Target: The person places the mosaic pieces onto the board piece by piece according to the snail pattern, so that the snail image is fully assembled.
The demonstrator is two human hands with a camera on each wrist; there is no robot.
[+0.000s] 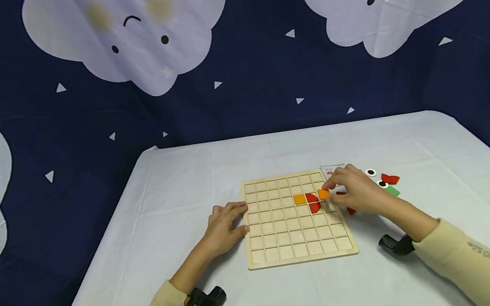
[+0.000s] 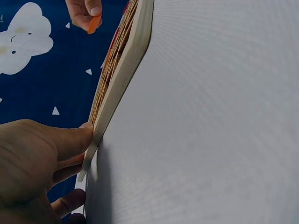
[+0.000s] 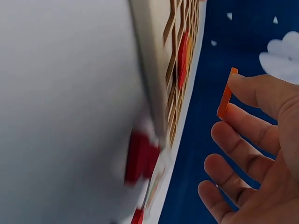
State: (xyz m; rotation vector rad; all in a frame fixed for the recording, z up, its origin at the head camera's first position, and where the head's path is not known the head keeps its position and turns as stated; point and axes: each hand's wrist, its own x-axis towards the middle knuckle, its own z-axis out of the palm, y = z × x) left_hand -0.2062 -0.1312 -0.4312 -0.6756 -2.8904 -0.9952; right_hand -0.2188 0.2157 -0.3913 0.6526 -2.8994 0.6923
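A wooden grid board [image 1: 269, 241] lies on the table. My left hand [image 1: 224, 228] rests against its left edge, and in the left wrist view the thumb [image 2: 72, 140] touches the board's rim. An orange square tile [image 3: 227, 93] is pinched between the thumb and index finger of my right hand [image 1: 357, 192], above the board's right side. The other right fingers are loosely bent and hold nothing. Set in the grid are another orange square [image 1: 300, 199] and red curved pieces [image 1: 315, 207] beside it.
Right of the board lie red pieces [image 1: 390, 178], a green piece [image 1: 392, 190] and round eye pieces [image 1: 370, 173], some partly behind my right hand. A printed card [image 1: 333, 169] is at the board's upper right corner. A dark cloud-patterned cloth [image 1: 261, 103] hangs behind the white table [image 1: 192, 181].
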